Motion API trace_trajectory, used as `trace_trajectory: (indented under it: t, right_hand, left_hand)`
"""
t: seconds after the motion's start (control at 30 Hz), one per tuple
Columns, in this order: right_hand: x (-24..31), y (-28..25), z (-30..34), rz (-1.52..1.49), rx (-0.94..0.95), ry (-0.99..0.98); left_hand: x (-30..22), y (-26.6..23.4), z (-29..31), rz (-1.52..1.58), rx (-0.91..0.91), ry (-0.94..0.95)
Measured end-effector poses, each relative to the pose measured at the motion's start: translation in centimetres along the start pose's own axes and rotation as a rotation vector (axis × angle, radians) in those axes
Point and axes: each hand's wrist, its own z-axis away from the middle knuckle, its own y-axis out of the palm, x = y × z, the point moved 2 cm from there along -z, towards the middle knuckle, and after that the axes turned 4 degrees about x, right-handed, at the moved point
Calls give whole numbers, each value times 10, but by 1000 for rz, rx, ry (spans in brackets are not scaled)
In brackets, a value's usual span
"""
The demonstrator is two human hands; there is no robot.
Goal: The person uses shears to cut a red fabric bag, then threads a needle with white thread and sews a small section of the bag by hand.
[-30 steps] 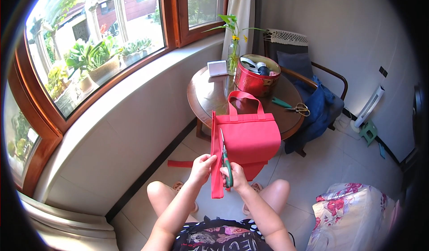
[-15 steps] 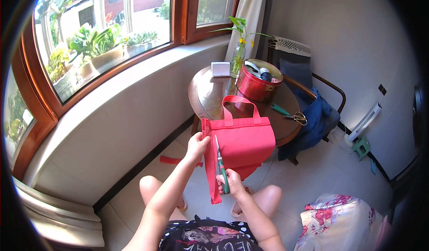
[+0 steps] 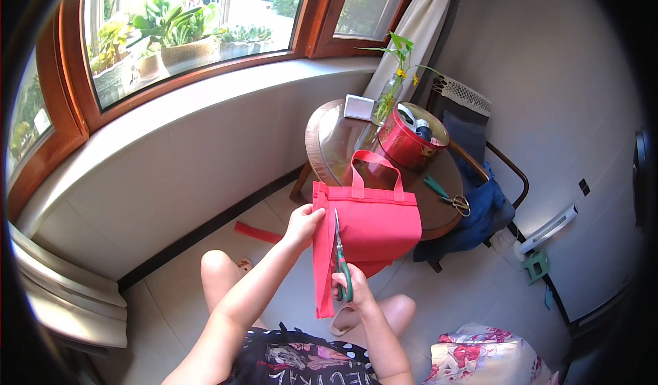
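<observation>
On the red tote bag (image 3: 377, 217), my left fingers (image 3: 317, 215) now pinch higher, likely steadying it beside green-handled scissors (image 3: 339, 249) my right fingers (image 3: 338, 278) grip.

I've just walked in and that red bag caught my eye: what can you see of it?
The bag is pinkish red and looks like fabric, with a strap handle looping from its seamed far edge. A long strip runs down its left side; the right side curves round. Its handle end points toward the table. The left hand pinches its left side, and the right hand holds green-handled scissors beside the strip; whether the blades touch it is unclear.
</observation>
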Motion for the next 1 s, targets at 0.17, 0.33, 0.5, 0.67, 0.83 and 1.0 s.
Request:
trace_trajectory:
  t: [0.17, 0.33, 0.5, 0.67, 0.83, 1.0]
  right_hand:
    - [-1, -7, -1, 29, 44, 47]
    - [-5, -14, -1, 35, 92, 83]
    - [1, -9, 5, 7, 139, 121]
    - [-1, -5, 9, -46, 165, 112]
    - [-4, -4, 8, 3, 97, 73]
    - [-6, -10, 13, -17, 139, 113]
  left_hand:
    - [7, -1, -1, 7, -14, 19]
    - [12, -1, 0, 25, -17, 23]
    - [13, -3, 4, -25, -63, 89]
    - [13, -2, 4, -7, -76, 88]
    - [15, -2, 5, 9, -90, 69]
    - [15, -2, 8, 68, -94, 58]
